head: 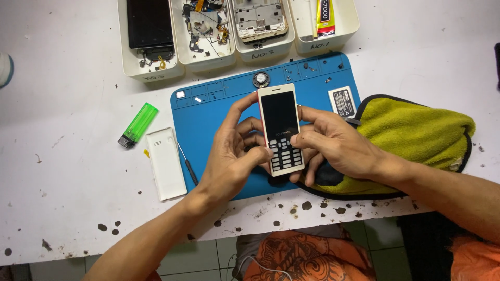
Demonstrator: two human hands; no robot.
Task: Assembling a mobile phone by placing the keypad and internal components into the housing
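A white bar phone point(280, 117) with a dark screen and a keypad is held upright over the blue work mat point(208, 112). My left hand point(234, 156) grips its left edge, thumb resting by the keypad. My right hand point(333, 143) holds its right edge, thumb pressed on the upper keys. The phone's white back cover point(165, 163) lies on the table left of the mat, with a thin black screwdriver point(188, 166) beside it.
A green lighter point(138, 124) lies left of the cover. A flat battery point(342, 101) and a small round speaker point(261, 79) sit on the mat. A yellow-green cloth point(416, 130) lies at right. Several white trays point(151, 67) of phone parts line the far edge.
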